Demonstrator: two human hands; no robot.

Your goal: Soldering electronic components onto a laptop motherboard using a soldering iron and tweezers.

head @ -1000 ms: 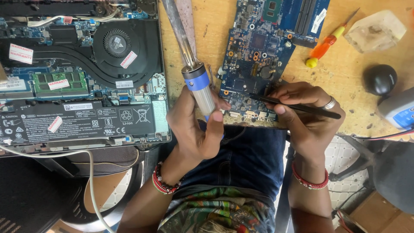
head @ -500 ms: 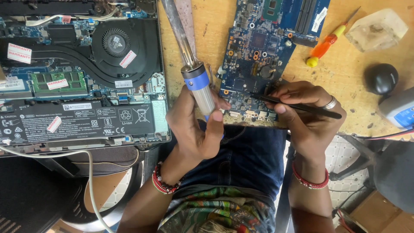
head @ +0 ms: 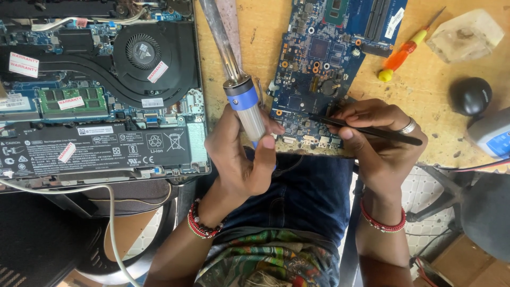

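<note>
My left hand [head: 241,159] grips a hot-air soldering wand [head: 239,90] with a blue and silver handle; its metal nozzle points up across the wooden bench. My right hand [head: 380,141], with a ring on one finger, holds black tweezers [head: 366,129] whose tips touch the lower part of a blue laptop motherboard [head: 324,58]. The motherboard lies flat on the bench, between the two hands.
An opened laptop [head: 101,90] with fan, memory and battery exposed lies at the left. An orange and yellow screwdriver [head: 401,53], a pale translucent block [head: 465,34], a black mouse [head: 470,95] and a white and blue device [head: 491,133] sit at the right. A white cable [head: 109,223] hangs down.
</note>
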